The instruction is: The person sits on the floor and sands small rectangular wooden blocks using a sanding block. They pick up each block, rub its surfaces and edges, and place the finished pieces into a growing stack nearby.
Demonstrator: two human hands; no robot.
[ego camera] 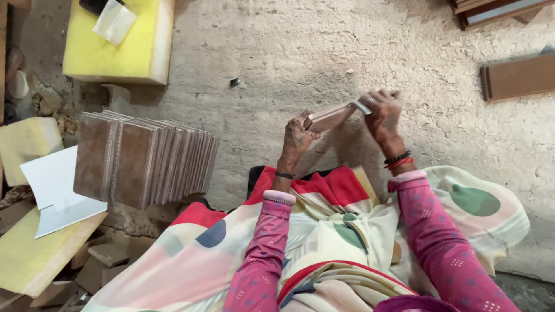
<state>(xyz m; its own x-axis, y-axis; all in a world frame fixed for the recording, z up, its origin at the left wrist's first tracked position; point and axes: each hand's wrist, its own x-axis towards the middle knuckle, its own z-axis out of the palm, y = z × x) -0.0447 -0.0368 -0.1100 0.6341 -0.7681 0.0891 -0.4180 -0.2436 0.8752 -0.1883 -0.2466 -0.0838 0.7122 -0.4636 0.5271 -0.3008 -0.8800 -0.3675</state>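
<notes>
A flat brown tile-like slab (330,116) is held edge-on above the dusty floor, between both of my hands. My left hand (297,137) grips its near left end with the fingers curled around it. The far right end sits in my right hand (383,113), which also pinches a small pale blade-like strip (362,107) against the slab's edge. Pink patterned sleeves cover both of my arms, and a colourful cloth lies over my lap.
A row of similar brown slabs (144,159) stands on edge at the left. Yellow foam blocks (118,43) lie at the top left and at the lower left, with white sheets (55,190) on them. Wooden boards (517,76) lie at the top right. Brick scraps sit at the bottom left.
</notes>
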